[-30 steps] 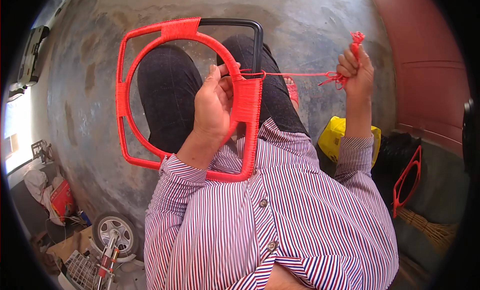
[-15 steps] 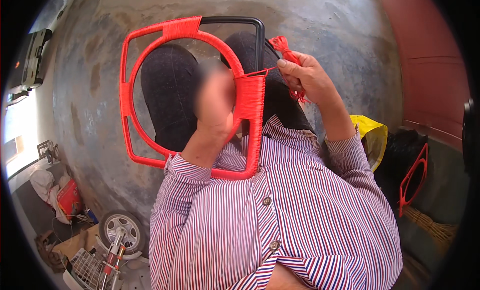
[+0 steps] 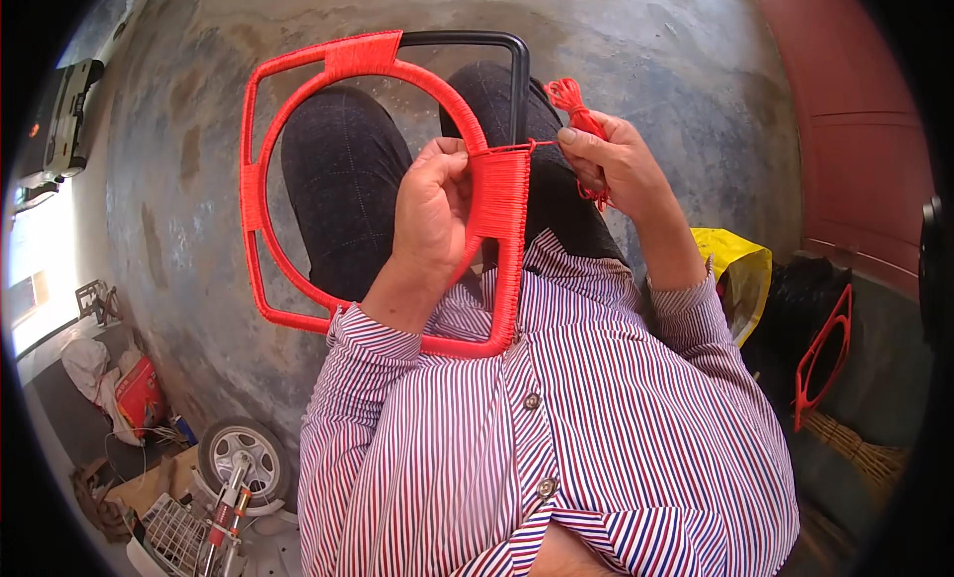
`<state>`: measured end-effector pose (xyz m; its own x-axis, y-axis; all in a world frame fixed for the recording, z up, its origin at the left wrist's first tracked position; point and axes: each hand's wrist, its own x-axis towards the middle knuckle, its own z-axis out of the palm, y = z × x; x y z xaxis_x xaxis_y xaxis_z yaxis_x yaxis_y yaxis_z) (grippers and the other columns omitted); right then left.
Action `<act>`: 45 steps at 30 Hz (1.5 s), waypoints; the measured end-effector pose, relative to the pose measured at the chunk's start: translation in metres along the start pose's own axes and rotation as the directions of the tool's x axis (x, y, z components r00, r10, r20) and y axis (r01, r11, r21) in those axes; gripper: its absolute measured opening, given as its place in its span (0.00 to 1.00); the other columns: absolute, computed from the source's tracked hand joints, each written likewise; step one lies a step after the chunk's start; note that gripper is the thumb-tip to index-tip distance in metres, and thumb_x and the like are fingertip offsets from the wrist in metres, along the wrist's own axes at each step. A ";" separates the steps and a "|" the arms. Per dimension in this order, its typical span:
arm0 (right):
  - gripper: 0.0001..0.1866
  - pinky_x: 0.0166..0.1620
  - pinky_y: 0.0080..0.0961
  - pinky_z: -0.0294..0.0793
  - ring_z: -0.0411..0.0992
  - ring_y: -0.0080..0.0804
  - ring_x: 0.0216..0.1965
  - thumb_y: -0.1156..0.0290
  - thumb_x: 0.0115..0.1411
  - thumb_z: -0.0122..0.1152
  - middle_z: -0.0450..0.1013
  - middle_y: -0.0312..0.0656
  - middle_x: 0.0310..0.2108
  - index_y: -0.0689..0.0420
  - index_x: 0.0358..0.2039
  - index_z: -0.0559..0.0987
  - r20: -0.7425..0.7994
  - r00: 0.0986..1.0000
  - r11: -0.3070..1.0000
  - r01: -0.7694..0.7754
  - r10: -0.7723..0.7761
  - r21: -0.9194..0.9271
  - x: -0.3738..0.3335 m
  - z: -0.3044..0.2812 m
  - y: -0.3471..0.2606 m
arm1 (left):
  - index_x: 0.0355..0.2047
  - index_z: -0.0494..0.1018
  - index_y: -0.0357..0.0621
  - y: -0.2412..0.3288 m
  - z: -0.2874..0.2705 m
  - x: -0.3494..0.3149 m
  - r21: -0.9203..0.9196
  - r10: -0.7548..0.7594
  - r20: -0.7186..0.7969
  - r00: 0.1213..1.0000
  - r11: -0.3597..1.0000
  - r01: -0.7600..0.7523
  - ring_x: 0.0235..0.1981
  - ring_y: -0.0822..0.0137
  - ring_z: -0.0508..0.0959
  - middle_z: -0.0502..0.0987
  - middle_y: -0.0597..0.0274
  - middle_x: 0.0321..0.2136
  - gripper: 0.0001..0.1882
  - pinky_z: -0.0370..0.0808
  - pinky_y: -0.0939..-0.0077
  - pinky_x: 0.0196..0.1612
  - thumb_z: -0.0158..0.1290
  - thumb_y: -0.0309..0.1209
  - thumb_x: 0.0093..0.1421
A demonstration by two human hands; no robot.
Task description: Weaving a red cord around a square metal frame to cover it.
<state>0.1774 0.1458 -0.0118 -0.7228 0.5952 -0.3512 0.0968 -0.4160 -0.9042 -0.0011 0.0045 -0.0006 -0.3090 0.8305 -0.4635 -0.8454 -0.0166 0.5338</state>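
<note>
1. A square metal frame (image 3: pixel 260 194) with an inner ring is held upright over the lap, resting against the knees and the striped shirt (image 3: pixel 556 448). Most of it is already wound in red cord; only the top right corner is seen as bare black bar (image 3: pixel 519 80).

2. The left hand (image 3: pixel 432 214) is closed around the right-hand upright of the frame, thumb and fingers clamped just beside the tightly wrapped section (image 3: pixel 500 219). The grip is firm and full.

3. The right hand (image 3: pixel 616 164) is closed on a small bundle of red cord (image 3: pixel 568 92), pinched between thumb and forefinger. A short taut strand (image 3: pixel 532 145) is run from the bundle to the top of the wrapped section.

4. Handling, as a judgement: the frame is taken to be stiff and fairly light, since it is steadied with one hand. It is best held on the already wound bar, where the cord gives purchase; the bare black bar is likely slicker.

5. The cord is judged soft, thin and limp. It is best pinched close to the frame so tension is kept; a loose hold would probably let the coils slacken.

6. Off to the right, a second red-wound frame (image 3: pixel 820 353) is leant near a yellow bag (image 3: pixel 740 269). A small wheel (image 3: pixel 243 453) is seen on the concrete floor (image 3: pixel 179 229) at lower left.
</note>
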 end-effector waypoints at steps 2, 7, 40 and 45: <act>0.10 0.20 0.11 0.55 0.56 0.09 0.17 0.63 0.65 0.60 0.63 0.24 0.20 0.53 0.30 0.73 0.014 1.000 0.996 0.009 -0.011 0.085 -0.003 0.001 -0.002 | 0.38 0.68 0.38 0.002 0.003 -0.001 -0.050 -0.017 0.013 1.000 0.999 0.018 0.34 0.66 0.79 0.77 0.56 0.34 0.05 0.79 0.70 0.44 0.43 0.23 0.63; 0.10 0.20 0.11 0.56 0.56 0.09 0.18 0.63 0.64 0.61 0.63 0.24 0.20 0.52 0.30 0.73 -0.007 1.000 1.000 0.030 -0.030 0.006 -0.001 0.001 0.001 | 0.38 0.68 0.38 -0.001 0.002 -0.001 0.030 0.006 -0.015 1.000 1.000 -0.006 0.34 0.66 0.79 0.77 0.57 0.33 0.05 0.79 0.70 0.44 0.43 0.23 0.63; 0.11 0.20 0.14 0.57 0.59 0.11 0.18 0.62 0.64 0.61 0.64 0.25 0.19 0.55 0.32 0.76 -0.031 0.998 0.993 0.053 -0.057 -0.103 0.000 0.005 0.001 | 0.39 0.68 0.39 -0.001 0.001 0.000 0.033 0.007 -0.006 1.000 0.999 -0.007 0.33 0.67 0.79 0.77 0.58 0.33 0.04 0.79 0.71 0.43 0.44 0.24 0.65; 0.11 0.20 0.13 0.57 0.59 0.11 0.18 0.62 0.64 0.61 0.64 0.25 0.20 0.56 0.34 0.76 -0.027 0.998 0.996 0.049 -0.051 -0.071 0.001 0.002 0.000 | 0.39 0.68 0.39 -0.001 0.002 -0.002 0.042 0.018 0.006 1.000 0.999 -0.019 0.33 0.67 0.79 0.77 0.58 0.33 0.04 0.79 0.71 0.42 0.44 0.24 0.66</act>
<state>0.1751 0.1449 -0.0116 -0.7079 0.6340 -0.3114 0.1101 -0.3365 -0.9352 0.0011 0.0043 0.0010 -0.3216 0.8336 -0.4492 -0.8203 -0.0083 0.5719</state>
